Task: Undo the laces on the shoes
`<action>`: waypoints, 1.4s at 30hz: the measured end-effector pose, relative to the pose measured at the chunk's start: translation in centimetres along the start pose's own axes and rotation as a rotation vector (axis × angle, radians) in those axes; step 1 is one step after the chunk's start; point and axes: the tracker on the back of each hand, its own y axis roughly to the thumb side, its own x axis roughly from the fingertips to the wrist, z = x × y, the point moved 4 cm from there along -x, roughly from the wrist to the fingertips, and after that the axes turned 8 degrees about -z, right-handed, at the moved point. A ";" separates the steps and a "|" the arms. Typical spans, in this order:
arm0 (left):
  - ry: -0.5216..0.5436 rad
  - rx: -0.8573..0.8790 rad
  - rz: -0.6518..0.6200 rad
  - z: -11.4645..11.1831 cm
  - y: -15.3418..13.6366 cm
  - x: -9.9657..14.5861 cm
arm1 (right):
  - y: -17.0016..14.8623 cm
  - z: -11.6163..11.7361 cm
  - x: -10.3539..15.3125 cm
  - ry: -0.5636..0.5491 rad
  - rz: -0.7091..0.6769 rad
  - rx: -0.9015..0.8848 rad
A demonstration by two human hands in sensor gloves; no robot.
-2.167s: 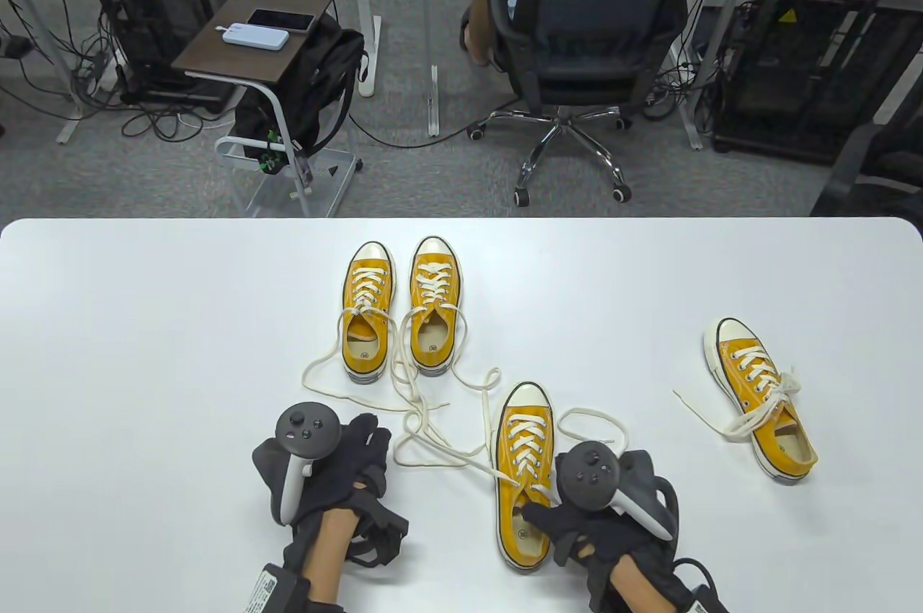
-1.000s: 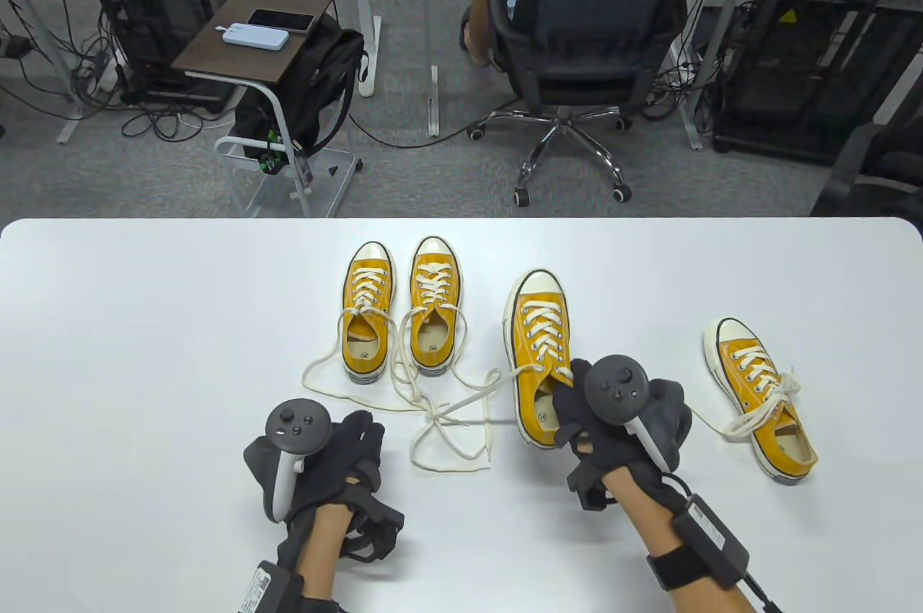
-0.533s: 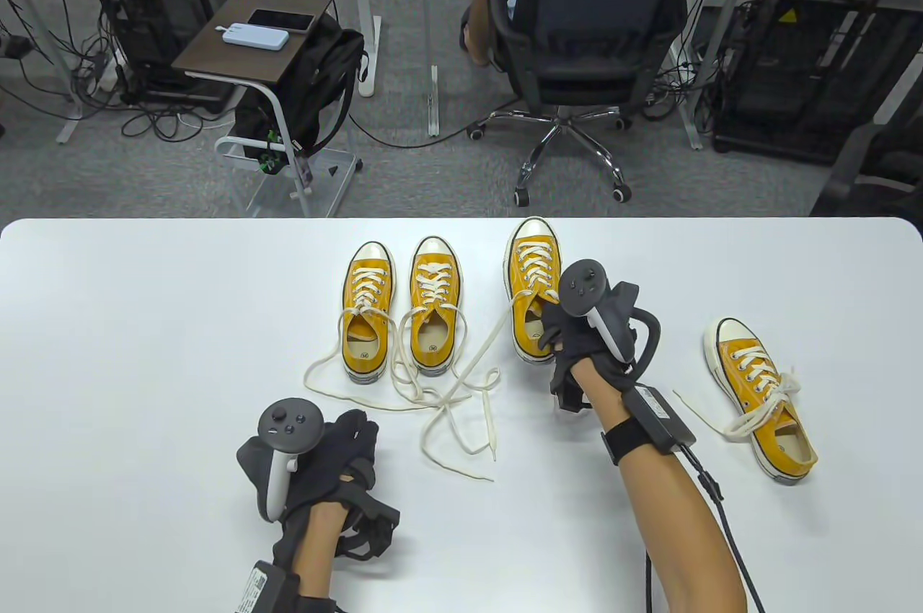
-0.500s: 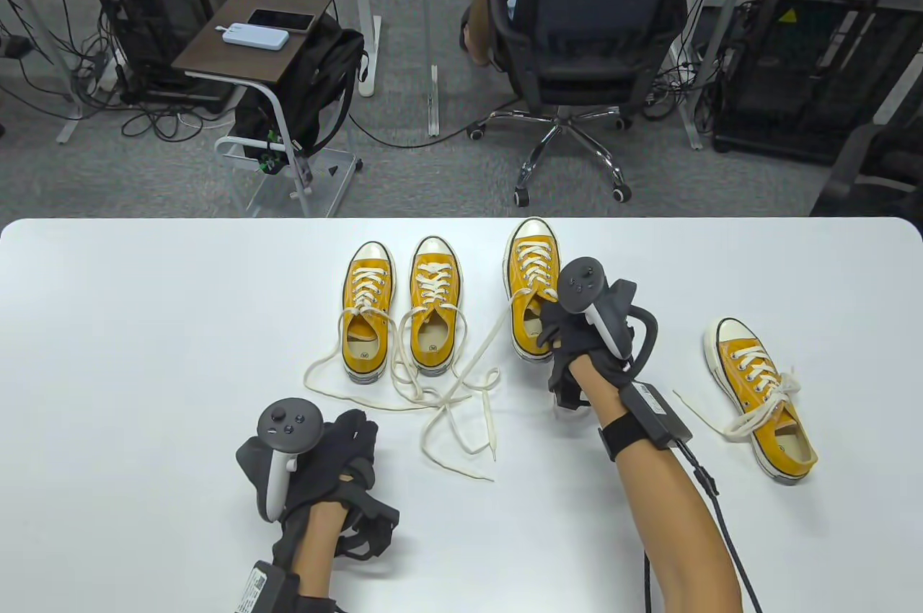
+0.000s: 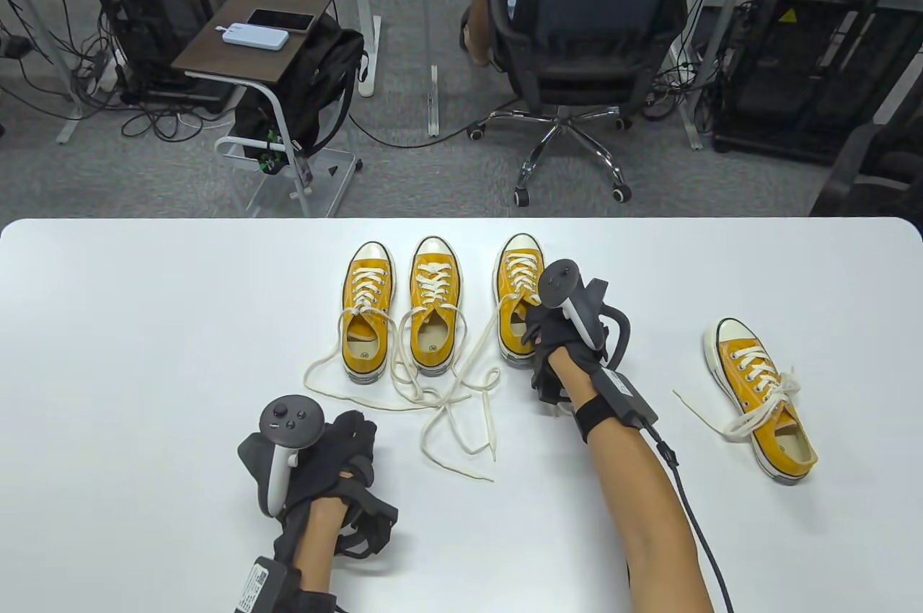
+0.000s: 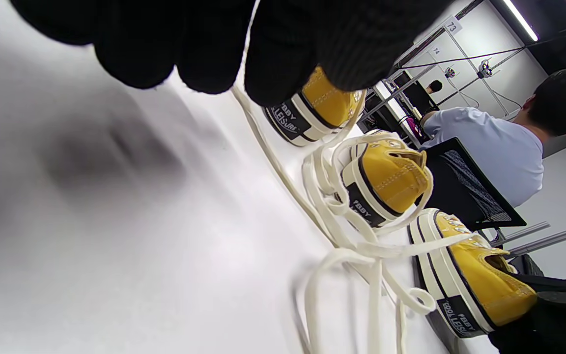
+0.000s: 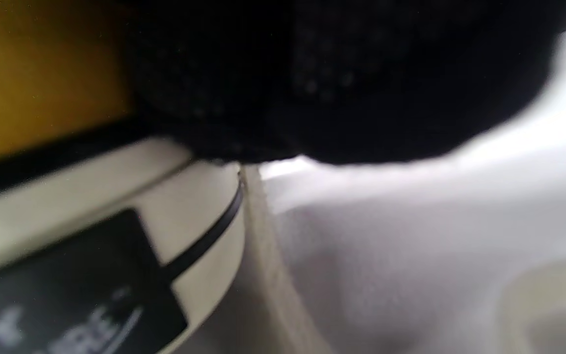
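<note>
Step in hand: right hand (image 5: 549, 333) grips heel of third shoe (image 5: 516, 296), frame centre, setting it beside unlaced pair. Left hand (image 5: 339, 451) idle, loosely curled, lower left. Next: tied shoe (image 5: 763, 405), right edge, bow needs pulling.

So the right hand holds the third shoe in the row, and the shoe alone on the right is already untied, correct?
Not quite. The right hand does hold the third shoe, but the lone shoe on the right is tied: the table view shows a bow on its laces.
</note>
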 end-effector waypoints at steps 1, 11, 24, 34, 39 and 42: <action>-0.004 -0.003 -0.001 -0.1 0.0 0.0 | -0.1 0.1 0.1 0.005 0.001 0.006; -0.020 0.009 -0.028 -0.3 0.4 0.3 | -1.7 -4.4 3.2 0.028 0.001 0.044; -0.045 0.029 -0.105 -0.7 1.9 1.4 | -9.1 -16.3 11.4 -0.122 0.071 0.244; -0.060 0.033 -0.096 -0.9 1.9 1.5 | -20.9 -16.9 16.5 0.001 0.291 0.315; -0.065 0.016 -0.096 -1.0 1.9 1.4 | -25.7 -14.5 18.0 0.128 0.377 0.291; -0.066 0.010 -0.092 -1.1 1.8 1.4 | -27.3 -13.1 18.4 0.164 0.401 0.269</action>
